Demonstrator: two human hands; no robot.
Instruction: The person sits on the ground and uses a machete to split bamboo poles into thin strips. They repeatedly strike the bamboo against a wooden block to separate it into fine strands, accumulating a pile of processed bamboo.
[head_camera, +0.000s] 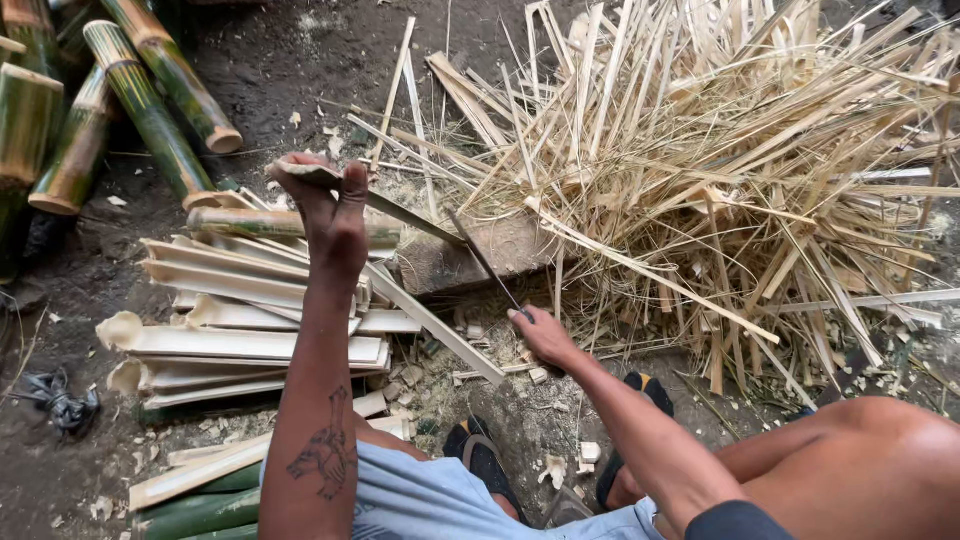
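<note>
My left hand (333, 218) is raised and closed around the upper end of a long split bamboo strip (415, 218). The strip slants down to the right onto a worn wooden block (500, 250) on the ground. My right hand (545, 335) is lower, to the right, and grips the handle of a knife with a thin dark blade (485, 262). That blade reaches up and left, with its tip near the strip over the block. My knees and black sandals (480, 455) are at the bottom of the view.
Pale split bamboo slats (240, 340) are stacked to the left of the block. Green bamboo culms (150, 110) lie at the top left, and more (195, 515) at the bottom left. A big heap of thin bamboo slivers (720, 170) fills the right. A black rag (60, 402) lies on the dirt.
</note>
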